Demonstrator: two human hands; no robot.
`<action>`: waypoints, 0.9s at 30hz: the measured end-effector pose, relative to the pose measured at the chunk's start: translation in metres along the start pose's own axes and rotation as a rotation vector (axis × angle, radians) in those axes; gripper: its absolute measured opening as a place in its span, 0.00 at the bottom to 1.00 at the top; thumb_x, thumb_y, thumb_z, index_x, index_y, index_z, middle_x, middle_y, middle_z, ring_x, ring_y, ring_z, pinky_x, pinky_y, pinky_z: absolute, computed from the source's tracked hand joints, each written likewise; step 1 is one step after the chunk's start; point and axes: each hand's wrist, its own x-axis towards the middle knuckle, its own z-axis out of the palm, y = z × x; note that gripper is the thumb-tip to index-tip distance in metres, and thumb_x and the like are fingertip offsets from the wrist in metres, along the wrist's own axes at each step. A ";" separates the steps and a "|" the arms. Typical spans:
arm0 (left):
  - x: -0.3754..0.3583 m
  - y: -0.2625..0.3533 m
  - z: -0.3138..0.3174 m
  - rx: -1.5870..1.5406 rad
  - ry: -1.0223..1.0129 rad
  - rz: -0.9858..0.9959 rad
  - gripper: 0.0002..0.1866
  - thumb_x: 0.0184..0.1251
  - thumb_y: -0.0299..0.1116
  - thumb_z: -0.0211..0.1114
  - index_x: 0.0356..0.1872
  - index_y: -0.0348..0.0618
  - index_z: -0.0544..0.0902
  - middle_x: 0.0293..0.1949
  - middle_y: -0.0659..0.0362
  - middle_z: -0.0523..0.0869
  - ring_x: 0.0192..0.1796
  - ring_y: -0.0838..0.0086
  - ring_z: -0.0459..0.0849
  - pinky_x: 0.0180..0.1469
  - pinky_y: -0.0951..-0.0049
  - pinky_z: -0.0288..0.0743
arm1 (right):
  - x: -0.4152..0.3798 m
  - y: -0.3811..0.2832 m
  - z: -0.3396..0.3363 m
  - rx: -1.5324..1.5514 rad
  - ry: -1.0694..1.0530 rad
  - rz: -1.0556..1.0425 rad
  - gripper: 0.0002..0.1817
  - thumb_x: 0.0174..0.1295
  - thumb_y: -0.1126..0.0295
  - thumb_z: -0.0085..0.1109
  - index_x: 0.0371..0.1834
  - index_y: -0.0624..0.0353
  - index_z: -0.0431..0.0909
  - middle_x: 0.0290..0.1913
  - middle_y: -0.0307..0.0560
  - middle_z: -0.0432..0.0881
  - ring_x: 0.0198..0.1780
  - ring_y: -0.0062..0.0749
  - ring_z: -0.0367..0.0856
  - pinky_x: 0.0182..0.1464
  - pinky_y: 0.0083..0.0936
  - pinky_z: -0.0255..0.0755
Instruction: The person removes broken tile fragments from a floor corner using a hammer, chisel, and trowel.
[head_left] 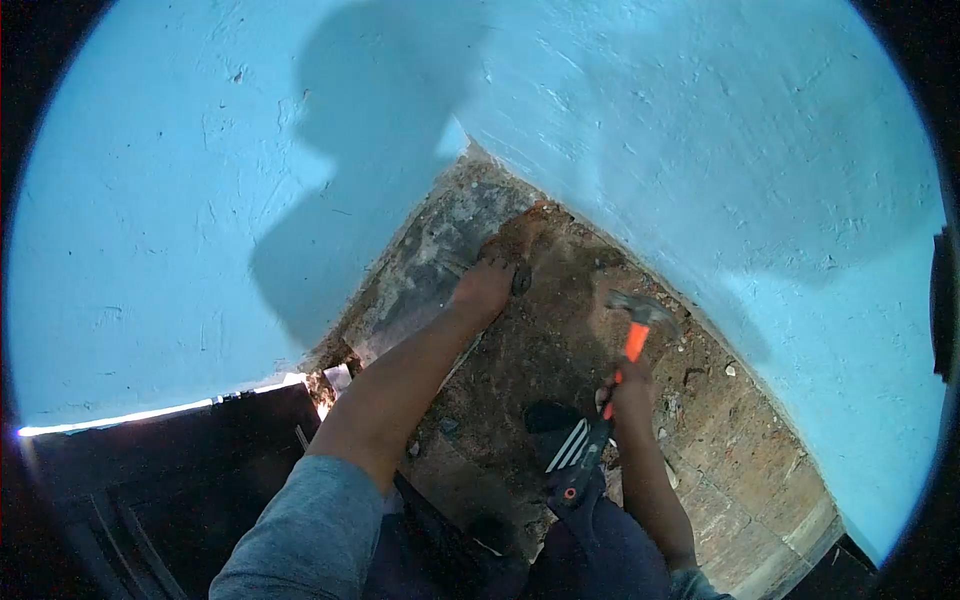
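Blue walls [150, 250] meet at the far corner ahead of us, a person's broad shadow [370, 110] lying across the left one. Below them we look down on a rough dirt floor [560, 350], brown and strewn with rubble, with a greyer strip [405, 275] beside the left wall. Near left, we have a dark panelled door [220, 480], bright light along its top edge. Between our legs sits a dark shoe with white stripes [568, 446]. Now the hammer [637, 340]: orange and black, on the right side, its head above the dirt, beyond our right hand [630, 392], fingers wrapped round the handle. Farther and to the left, our left hand [484, 284] is down at the dirt, fingers bent; whether it grips anything we cannot tell. Just right of it shows a small dark lump [521, 279].
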 end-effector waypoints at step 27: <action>-0.015 0.057 -0.001 -0.223 0.226 0.057 0.33 0.63 0.29 0.64 0.71 0.45 0.66 0.71 0.51 0.68 0.67 0.56 0.75 0.61 0.58 0.79 | 0.015 -0.006 -0.064 -0.495 0.001 -0.402 0.19 0.71 0.57 0.54 0.49 0.65 0.75 0.34 0.47 0.83 0.34 0.33 0.78 0.42 0.31 0.70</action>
